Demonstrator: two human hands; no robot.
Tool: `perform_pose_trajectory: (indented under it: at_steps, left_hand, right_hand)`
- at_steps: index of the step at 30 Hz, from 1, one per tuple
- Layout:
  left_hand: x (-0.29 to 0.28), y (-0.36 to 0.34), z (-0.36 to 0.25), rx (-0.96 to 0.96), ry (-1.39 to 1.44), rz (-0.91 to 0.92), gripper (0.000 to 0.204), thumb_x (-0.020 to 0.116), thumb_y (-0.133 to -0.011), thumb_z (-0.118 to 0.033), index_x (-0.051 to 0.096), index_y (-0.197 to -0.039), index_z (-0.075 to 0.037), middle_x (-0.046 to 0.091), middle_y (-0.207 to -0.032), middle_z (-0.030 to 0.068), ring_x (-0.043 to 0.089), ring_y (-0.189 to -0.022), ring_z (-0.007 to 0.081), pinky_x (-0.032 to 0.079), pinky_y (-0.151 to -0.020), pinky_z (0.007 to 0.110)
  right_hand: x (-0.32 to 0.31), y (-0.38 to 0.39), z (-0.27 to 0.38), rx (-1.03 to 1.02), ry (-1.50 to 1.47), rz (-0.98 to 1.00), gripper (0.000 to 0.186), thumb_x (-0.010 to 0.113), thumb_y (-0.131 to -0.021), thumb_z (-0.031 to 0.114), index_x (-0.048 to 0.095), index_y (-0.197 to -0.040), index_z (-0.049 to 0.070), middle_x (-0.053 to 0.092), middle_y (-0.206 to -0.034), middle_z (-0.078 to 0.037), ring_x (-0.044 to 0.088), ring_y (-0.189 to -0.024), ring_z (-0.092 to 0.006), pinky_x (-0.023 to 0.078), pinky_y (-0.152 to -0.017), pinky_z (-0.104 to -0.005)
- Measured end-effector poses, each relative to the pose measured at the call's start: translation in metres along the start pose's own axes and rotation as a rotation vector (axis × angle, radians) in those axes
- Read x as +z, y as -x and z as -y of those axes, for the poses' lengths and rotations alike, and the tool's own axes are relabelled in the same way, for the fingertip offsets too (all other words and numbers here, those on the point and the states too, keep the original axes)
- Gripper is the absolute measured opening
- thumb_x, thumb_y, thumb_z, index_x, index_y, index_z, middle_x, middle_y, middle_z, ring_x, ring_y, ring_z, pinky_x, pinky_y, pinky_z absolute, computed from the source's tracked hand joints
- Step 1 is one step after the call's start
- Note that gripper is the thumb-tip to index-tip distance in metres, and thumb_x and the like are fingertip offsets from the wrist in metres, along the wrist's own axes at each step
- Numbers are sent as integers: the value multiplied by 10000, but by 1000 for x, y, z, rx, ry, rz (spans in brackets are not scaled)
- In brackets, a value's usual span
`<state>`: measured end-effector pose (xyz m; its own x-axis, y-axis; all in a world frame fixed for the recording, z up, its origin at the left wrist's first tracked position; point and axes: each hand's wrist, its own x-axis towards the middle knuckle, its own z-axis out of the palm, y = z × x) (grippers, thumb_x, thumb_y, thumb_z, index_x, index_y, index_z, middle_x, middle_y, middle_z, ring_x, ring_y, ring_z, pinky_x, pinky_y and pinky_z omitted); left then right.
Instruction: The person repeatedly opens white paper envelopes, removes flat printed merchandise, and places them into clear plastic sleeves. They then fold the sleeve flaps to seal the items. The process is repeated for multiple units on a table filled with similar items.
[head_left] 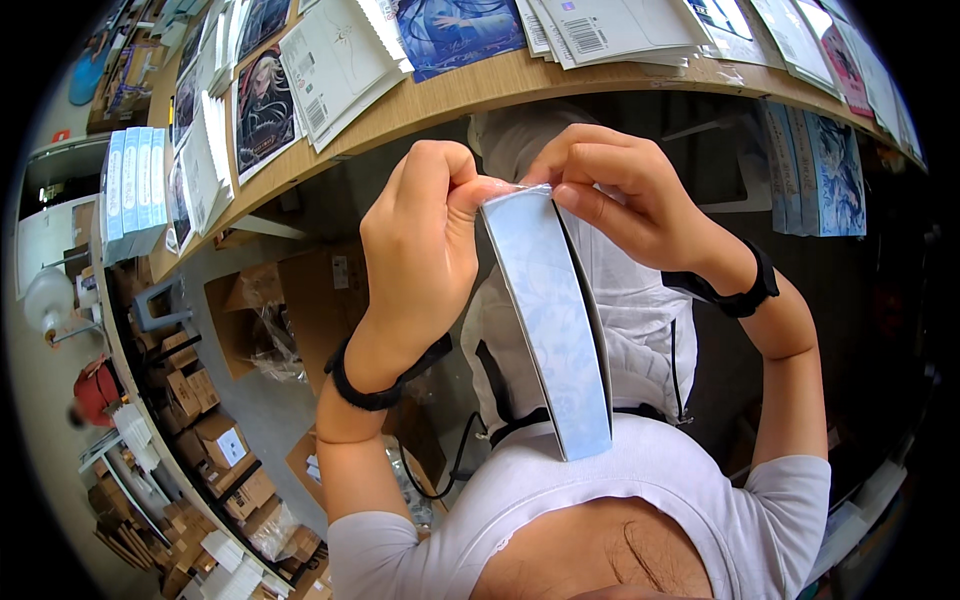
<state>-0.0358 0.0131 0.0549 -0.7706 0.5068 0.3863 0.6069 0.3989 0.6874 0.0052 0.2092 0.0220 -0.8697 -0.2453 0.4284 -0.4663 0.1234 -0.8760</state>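
Note:
A slim light-blue box with a pale pattern rests between my hands and my chest, its narrow side facing up. At its far end my left hand is closed, thumb and bent forefinger pressed together at the corner. Opposite it, my right hand pinches the other corner between thumb and fingers. A shiny, clear strip like plastic film shows between the fingertips at that end. How far the film reaches along the box, I cannot tell.
Ahead curves a wooden table bearing white packets and illustrated prints. Light-blue boxes stand at the left and right. An open carton sits on the floor; brown boxes fill shelving at left.

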Motion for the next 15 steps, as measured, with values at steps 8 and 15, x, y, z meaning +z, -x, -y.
perform_pose_trajectory:
  at_steps: [8, 15]
  left_hand:
    - [7, -5, 15, -240, 303, 122, 114, 574, -877, -56, 480, -836, -6, 525, -690, 101, 576, -603, 193, 443, -538, 275]
    - [18, 6, 43, -331, 204, 145, 159, 596, -857, -109, 490, -809, 0, 553, -693, 95, 573, -636, 151, 453, -573, 274]
  right_hand:
    - [5, 3, -11, 280, -373, 45, 224, 516, -932, 149, 584, -816, -29, 592, -832, -43, 501, -718, -69, 410, -639, -219]
    - [22, 6, -36, 489, -538, -12, 234, 542, -917, 165, 570, -784, -26, 577, -756, -21, 551, -717, -86, 457, -690, -224]
